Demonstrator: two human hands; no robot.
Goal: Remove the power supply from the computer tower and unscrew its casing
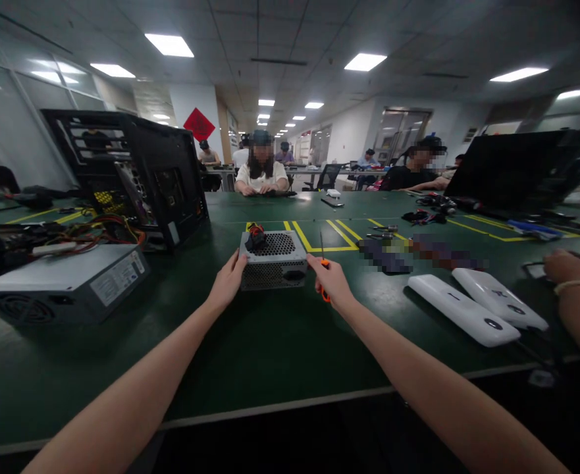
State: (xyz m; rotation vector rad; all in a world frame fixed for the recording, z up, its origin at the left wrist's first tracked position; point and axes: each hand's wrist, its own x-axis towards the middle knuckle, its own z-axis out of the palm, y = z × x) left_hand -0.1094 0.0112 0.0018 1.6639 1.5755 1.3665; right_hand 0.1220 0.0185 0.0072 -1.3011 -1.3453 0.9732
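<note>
A grey computer power supply (273, 271) with perforated faces rests on the green table in front of me, a dark cable bundle (256, 238) on its top. My left hand (228, 283) grips its left side, thumb near the front corner. My right hand (333, 282) is closed around a screwdriver (324, 289) with an orange handle, its thin shaft pointing up. The thumb and finger of that hand also touch the right side of the power supply.
On the left stand a second power supply (62, 280) with coloured wires and an open black computer case (171, 178). To the right lie two white devices (462, 309) and small tools (382, 232). A co-worker's hand (573, 270) is at the right edge; another person sits across.
</note>
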